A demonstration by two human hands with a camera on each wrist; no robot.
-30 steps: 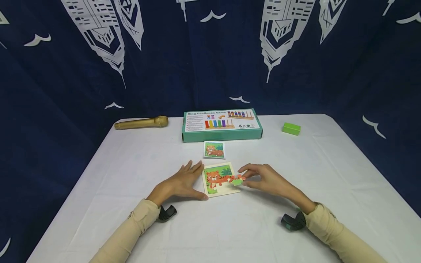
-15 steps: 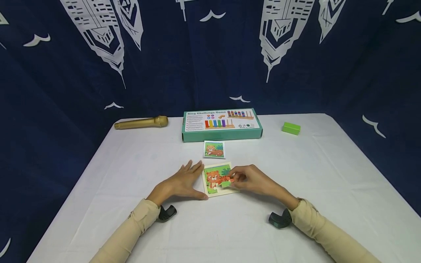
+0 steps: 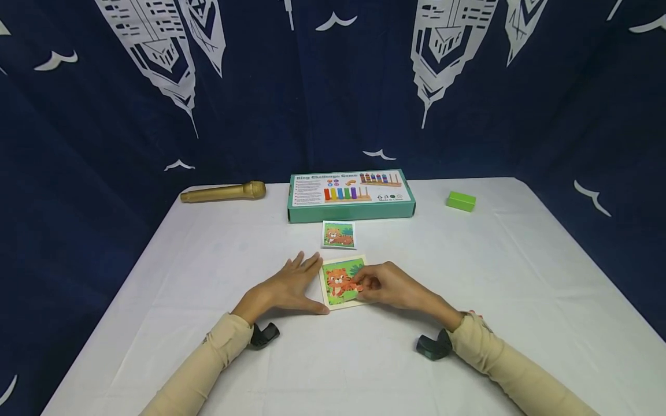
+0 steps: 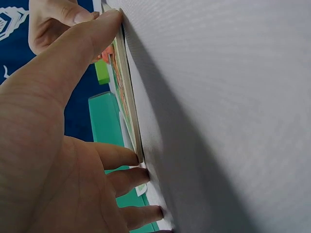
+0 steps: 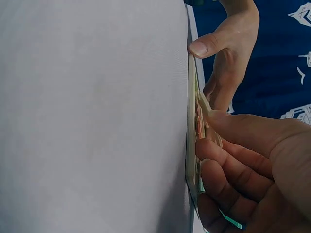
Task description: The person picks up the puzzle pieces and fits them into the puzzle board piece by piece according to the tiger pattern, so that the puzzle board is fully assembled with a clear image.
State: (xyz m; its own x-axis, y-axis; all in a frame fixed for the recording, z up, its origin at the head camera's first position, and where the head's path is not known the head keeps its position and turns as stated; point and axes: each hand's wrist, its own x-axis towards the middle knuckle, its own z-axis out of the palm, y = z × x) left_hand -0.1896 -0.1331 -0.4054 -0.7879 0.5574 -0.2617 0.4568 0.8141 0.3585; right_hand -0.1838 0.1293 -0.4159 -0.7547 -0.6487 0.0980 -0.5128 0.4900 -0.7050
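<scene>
A wooden tiger jigsaw puzzle (image 3: pixel 324 284) in a square tray lies flat on the white tabletop. My left hand (image 3: pixel 290 290) is spread along its left side; in the left wrist view the thumb and a finger touch the tray's edge (image 4: pixel 130 97). Above the lower right of the picture, my right hand (image 3: pixel 392 286) pinches a puzzle piece (image 5: pixel 204 103) between thumb and fingers. The right wrist view has this piece tilted against the tray, its far side partly hidden by the fingers. Just behind the tray sits a small card (image 3: pixel 339 236) with the same tiger picture.
A green game box (image 3: pixel 351 215) lies behind the card. Toward the back left is a gold microphone (image 3: pixel 224 192), and a bright green block (image 3: pixel 461 201) is at the back right. A dark blue patterned cloth (image 3: pixel 333 92) hangs behind the table.
My right hand has moved left with the puzzle piece, from the tray's right edge to over the lower right of the tiger picture. The left hand has stayed in place.
</scene>
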